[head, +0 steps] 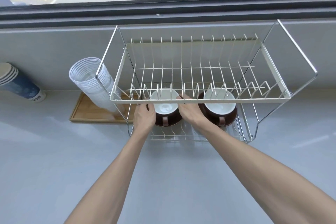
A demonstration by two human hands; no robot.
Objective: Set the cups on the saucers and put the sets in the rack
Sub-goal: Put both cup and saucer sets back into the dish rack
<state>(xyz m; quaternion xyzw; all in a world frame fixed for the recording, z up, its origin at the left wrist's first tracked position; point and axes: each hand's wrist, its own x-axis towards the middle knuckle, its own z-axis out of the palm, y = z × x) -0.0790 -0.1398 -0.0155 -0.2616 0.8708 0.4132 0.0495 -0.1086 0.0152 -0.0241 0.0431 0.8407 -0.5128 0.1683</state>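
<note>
A two-tier white wire rack (200, 99) stands on the grey counter. On its lower shelf sit two brown cups with white insides, each on a brown saucer. My left hand (144, 117) and my right hand (190, 112) grip the left saucer (169, 123) from both sides, with the left cup (166, 108) resting on it. The right cup (219, 109) stands on the right saucer (231, 116), untouched, beside my right hand. The upper tier partly hides both cups.
A stack of clear plastic cups (91, 82) leans on a wooden tray (85, 112) left of the rack. A stack of paper cups (16, 82) lies at the far left. The upper tier holds nothing. A window ledge runs behind.
</note>
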